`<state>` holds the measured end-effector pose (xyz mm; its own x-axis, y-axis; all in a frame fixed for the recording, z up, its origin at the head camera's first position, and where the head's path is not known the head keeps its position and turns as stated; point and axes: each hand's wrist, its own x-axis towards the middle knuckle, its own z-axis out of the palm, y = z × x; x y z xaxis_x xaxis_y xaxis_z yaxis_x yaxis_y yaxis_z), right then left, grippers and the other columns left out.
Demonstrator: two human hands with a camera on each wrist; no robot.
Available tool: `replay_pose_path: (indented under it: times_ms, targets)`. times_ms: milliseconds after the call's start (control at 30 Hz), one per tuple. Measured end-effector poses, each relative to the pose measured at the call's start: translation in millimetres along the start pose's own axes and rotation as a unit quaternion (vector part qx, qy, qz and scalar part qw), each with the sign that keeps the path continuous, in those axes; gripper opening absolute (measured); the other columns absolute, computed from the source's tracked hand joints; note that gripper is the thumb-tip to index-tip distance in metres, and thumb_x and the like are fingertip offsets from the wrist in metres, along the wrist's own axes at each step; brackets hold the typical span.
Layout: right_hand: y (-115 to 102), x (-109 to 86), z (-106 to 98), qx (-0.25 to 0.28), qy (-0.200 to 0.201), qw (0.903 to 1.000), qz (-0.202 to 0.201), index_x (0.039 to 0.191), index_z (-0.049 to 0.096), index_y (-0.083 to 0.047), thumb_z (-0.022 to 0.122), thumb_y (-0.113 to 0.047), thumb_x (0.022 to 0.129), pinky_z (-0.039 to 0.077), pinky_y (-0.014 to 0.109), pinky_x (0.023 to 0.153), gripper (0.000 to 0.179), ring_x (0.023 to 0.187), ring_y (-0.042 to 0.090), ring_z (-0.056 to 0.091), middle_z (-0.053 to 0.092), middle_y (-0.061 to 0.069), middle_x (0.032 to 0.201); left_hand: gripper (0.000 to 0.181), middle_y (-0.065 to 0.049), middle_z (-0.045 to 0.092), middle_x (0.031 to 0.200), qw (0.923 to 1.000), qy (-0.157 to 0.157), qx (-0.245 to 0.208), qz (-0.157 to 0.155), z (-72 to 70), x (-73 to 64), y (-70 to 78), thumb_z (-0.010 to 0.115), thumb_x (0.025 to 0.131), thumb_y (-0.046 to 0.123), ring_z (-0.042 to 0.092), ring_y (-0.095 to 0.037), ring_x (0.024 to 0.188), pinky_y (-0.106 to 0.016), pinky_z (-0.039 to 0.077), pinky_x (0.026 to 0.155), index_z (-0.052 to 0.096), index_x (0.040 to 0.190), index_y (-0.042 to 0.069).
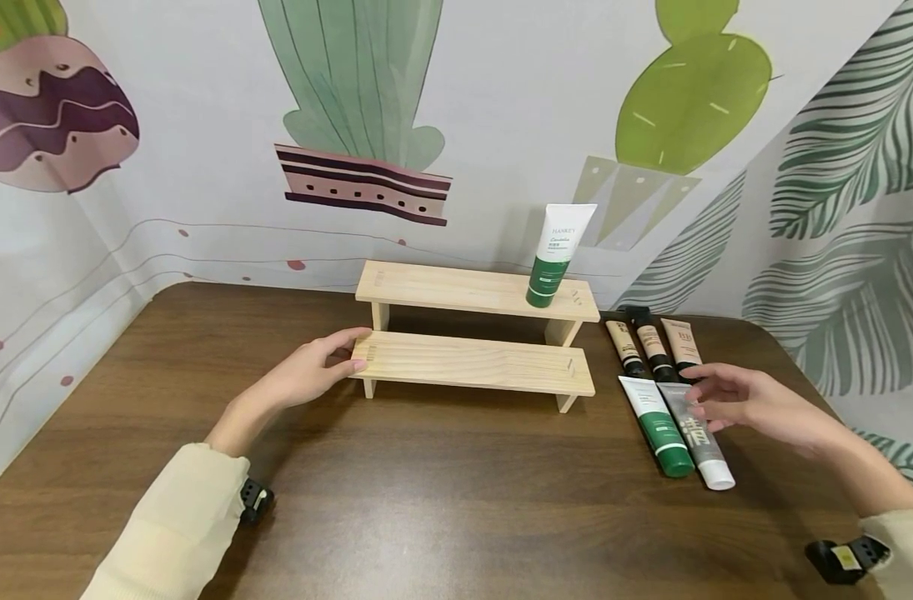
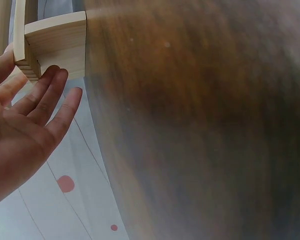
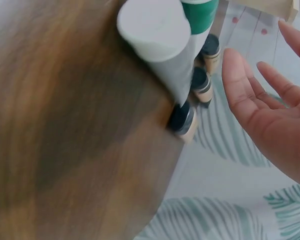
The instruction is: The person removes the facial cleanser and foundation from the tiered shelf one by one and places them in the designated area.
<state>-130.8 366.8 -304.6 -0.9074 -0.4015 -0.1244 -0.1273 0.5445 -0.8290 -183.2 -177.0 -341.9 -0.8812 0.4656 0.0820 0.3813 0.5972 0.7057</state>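
A two-step wooden shelf [image 1: 471,362] stands on the table. My left hand [image 1: 309,371] holds the left end of its lower step; in the left wrist view the fingers [image 2: 50,95] reach against that end. Over a grey tube with a white cap [image 1: 699,437] hovers my right hand [image 1: 759,404], fingers loosely bent and holding nothing; the right wrist view shows it apart from the tubes. Beside the grey tube lies a white-and-green tube [image 1: 654,425]. A second white-and-green tube [image 1: 561,254] stands cap down on the upper step's right end.
Behind the two lying tubes are three beige tubes with black caps: one at left [image 1: 625,346], one in the middle [image 1: 654,350] and one at right [image 1: 681,342]. The brown table [image 1: 441,500] meets a wall cloth [image 1: 501,125] printed with cacti and leaves.
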Motion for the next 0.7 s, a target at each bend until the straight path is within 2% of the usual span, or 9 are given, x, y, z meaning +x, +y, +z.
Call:
replay_pose_path:
  times_ms: [167, 400, 533, 700]
  targets:
    - [-10.0, 12.7, 5.3, 0.001, -0.004, 0.9999, -0.013, 0.122, 0.048, -0.014, 0.057, 0.0, 0.087, 0.052, 0.038, 0.068, 0.039, 0.089, 0.018, 0.062, 0.056, 0.015, 0.104, 0.045, -0.017, 0.057, 0.111, 1.0, 0.001, -0.004, -0.001, 0.1, 0.7, -1.4, 0.054, 0.092, 0.011, 0.054, -0.027, 0.101, -0.043, 0.041, 0.086, 0.041, 0.133, -0.001]
    - [-26.6, 31.4, 15.7, -0.017, 0.005, 0.9996, -0.02, 0.126, 0.043, 0.003, 0.062, -0.005, 0.086, 0.052, 0.037, 0.07, 0.044, 0.088, 0.013, 0.06, 0.053, 0.023, 0.107, 0.045, -0.017, 0.057, 0.111, 1.0, -0.001, -0.008, -0.004, 0.1, 1.2, -2.2, 0.054, 0.092, 0.011, 0.054, -0.028, 0.101, -0.042, 0.041, 0.086, 0.04, 0.134, -0.001]
    - [-36.0, 41.4, 21.1, -0.027, 0.008, 0.9992, -0.027, 0.124, 0.045, 0.003, 0.064, -0.007, 0.085, 0.052, 0.033, 0.071, 0.044, 0.089, 0.014, 0.06, 0.054, 0.021, 0.107, 0.045, -0.017, 0.057, 0.11, 1.0, -0.001, -0.006, -0.003, -0.1, 1.2, -1.7, 0.054, 0.092, 0.011, 0.054, -0.028, 0.101, -0.042, 0.041, 0.086, 0.04, 0.134, -0.001]
    - [-47.9, 54.2, 26.5, -0.051, 0.015, 0.997, -0.056, 0.123, 0.047, 0.003, 0.065, -0.006, 0.084, 0.051, 0.03, 0.072, 0.044, 0.088, 0.014, 0.061, 0.056, 0.019, 0.106, 0.045, -0.016, 0.057, 0.111, 1.0, 0.0, -0.002, -0.002, -0.1, 0.5, -1.1, 0.054, 0.092, 0.012, 0.053, -0.027, 0.101, -0.042, 0.04, 0.086, 0.04, 0.134, -0.001]
